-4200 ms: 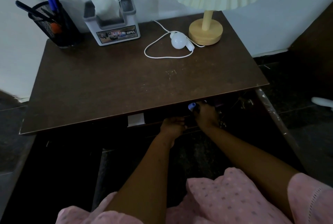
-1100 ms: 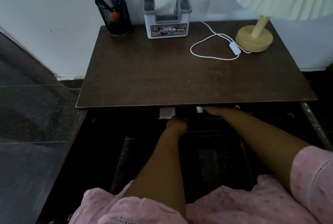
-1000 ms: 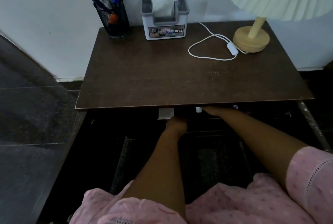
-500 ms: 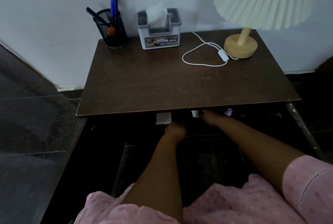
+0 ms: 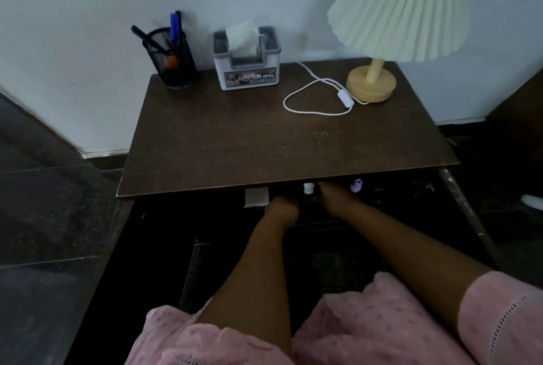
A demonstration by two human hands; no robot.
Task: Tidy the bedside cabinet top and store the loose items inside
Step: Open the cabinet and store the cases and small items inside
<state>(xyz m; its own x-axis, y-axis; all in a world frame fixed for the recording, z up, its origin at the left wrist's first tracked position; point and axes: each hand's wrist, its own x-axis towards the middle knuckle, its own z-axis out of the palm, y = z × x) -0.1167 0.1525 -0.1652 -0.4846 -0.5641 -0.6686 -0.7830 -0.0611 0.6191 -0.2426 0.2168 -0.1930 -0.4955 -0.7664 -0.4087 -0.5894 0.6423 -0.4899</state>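
The dark brown cabinet top carries a mesh pen holder, a tissue box and a lamp with a looped white cord. Under its front edge a drawer stands pulled out, its inside dark. My left hand is curled over the drawer front beside a white tag. My right hand reaches into the drawer, its fingertips lost in shadow. A small white item sits just left of it, touching or nearly so. A small purple item lies to its right.
A white wall stands behind the cabinet. Dark tiled floor lies to the left and below. A dark piece of furniture rises at the right, with a white object on the floor near it. A pale rail runs down the right side.
My right hand has drawn back a little from under the top edge, and the purple item has come into view. My left hand stays on the drawer front.
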